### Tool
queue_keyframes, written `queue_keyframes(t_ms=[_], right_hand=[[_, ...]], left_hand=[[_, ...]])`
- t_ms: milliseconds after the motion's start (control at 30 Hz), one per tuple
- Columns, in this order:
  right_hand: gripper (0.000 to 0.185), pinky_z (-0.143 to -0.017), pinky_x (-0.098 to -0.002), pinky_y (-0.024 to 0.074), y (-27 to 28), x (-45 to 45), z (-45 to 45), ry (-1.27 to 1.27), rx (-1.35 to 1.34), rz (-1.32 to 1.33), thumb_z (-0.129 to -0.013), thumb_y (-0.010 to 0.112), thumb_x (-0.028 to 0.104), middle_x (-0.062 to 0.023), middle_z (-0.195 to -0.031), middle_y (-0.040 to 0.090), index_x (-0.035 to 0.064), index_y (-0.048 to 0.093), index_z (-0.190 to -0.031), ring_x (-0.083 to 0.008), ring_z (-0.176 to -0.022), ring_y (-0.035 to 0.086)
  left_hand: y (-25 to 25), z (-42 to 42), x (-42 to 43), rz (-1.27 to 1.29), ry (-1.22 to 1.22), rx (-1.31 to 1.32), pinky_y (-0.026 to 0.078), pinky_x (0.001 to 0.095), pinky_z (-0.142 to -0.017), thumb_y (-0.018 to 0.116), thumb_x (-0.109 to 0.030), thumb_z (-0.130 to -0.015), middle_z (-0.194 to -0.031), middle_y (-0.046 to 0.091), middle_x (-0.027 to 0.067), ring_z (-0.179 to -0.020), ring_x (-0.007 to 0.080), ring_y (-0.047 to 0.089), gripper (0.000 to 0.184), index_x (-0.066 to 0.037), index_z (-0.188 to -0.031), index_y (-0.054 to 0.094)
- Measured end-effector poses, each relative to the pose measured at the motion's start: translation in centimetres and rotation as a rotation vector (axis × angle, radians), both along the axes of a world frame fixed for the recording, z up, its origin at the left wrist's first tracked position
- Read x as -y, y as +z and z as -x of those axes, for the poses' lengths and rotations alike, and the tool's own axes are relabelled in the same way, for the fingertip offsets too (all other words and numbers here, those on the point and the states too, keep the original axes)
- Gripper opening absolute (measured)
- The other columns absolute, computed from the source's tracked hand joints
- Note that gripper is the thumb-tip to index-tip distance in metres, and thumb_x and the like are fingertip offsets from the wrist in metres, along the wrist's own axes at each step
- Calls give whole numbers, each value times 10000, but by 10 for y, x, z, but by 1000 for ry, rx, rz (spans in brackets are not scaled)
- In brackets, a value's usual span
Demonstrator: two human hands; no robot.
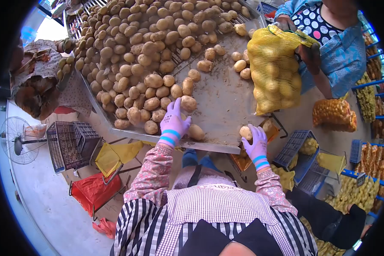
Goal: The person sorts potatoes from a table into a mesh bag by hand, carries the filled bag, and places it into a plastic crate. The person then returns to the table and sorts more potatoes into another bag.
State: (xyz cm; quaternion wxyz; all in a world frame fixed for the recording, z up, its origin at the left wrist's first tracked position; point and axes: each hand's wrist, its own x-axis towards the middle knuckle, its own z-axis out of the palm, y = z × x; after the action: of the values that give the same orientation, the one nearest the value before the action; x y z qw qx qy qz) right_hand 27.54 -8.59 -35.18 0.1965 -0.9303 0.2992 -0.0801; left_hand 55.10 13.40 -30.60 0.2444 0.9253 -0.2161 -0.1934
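My left hand point(174, 123), in a lilac glove with blue cuff stripes, reaches over the near edge of a heap of potatoes point(151, 81). Its fingers are stretched out, thumb apart, beside one potato point(188, 103) at the fingertips and another potato point(196, 132) by the thumb. At the table's front right corner, my right hand point(257, 143), gloved alike, has its fingers closed around a pale potato point(245, 132). The palm side of both hands is hidden. The metal sorting table point(222, 98) is smeared with soil.
A person at the right holds a full yellow mesh bag point(273, 72) at the table edge; another person point(42, 77) stands at the left. Below are plastic crates point(64, 145), a red bag on a frame point(96, 192) and a blue crate point(292, 147). A fan point(19, 140) stands left.
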Motion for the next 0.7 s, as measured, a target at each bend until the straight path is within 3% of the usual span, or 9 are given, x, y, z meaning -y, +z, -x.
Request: queue_keyframes(t_ms=[33,133,300,400,500,567,600,633,700], right_hand=[[601,-1164,-498,343,-3,-2,10,-3,2,8,-832,780,263,-107,-1330,609,158,578,-1388,-349,-1337,479],[567,-1128,-494,403,-6,-15,34,-39,74,0,-857,759,211,-152,-1346,597,96,576,-1381,-378,-1299,511],[511,-1127,-493,405,6,-33,34,-56,180,2,-873,734,174,-152,-1354,599,79,588,-1353,-384,-1308,512],[506,-1123,-481,411,20,-34,22,32,254,-4,-866,730,154,-143,-1351,601,80,593,-1348,-372,-1300,518],[518,-1120,-478,413,31,-34,7,104,270,-52,-861,736,157,-145,-1348,601,84,590,-1353,-366,-1293,522],[528,-1118,-476,415,30,-33,-2,120,276,-67,-866,736,178,-151,-1352,598,86,584,-1363,-372,-1289,523],[531,-1118,-473,415,31,-34,-9,151,253,-121,-870,734,191,-156,-1357,596,81,581,-1366,-376,-1290,522],[535,-1119,-471,415,30,-36,-18,186,231,-176,-873,733,204,-160,-1361,594,76,578,-1369,-381,-1290,522],[521,-1122,-472,411,28,-46,-42,214,217,-207,-890,716,246,-162,-1385,579,95,582,-1371,-384,-1303,513]], left_hand=[[0,-5,6,8,-3,2,518,446,-1016,760,-327,-851,-1494,497,142,-1253,378,598,762,-173,-1522,432],[4,-19,27,-185,-141,52,543,481,-971,756,-267,-853,-1458,492,129,-1236,357,590,715,-319,-1496,448],[-14,9,77,-209,-402,72,543,488,-964,806,-278,-795,-1371,530,135,-1176,368,619,724,-356,-1445,497],[-21,25,93,-219,-482,48,541,490,-961,808,-268,-785,-1337,531,139,-1168,372,625,681,-359,-1406,542],[-34,25,88,-62,-484,68,556,443,-934,802,-285,-822,-1329,583,118,-1120,317,665,588,-263,-1368,585],[-61,13,79,514,-198,-436,562,370,-941,789,-258,-867,-1297,635,118,-1044,252,684,538,-148,-1348,575],[-48,13,72,767,-117,-695,579,346,-875,754,-276,-923,-1281,673,109,-975,195,689,564,-53,-1386,522],[-36,11,63,766,-118,-687,579,346,-875,754,-276,-923,-1281,673,109,-975,195,689,564,-53,-1386,522],[-10,12,40,944,-21,-1179,603,331,-778,739,-281,-939,-1291,662,109,-958,179,690,607,-65,-1437,466]])
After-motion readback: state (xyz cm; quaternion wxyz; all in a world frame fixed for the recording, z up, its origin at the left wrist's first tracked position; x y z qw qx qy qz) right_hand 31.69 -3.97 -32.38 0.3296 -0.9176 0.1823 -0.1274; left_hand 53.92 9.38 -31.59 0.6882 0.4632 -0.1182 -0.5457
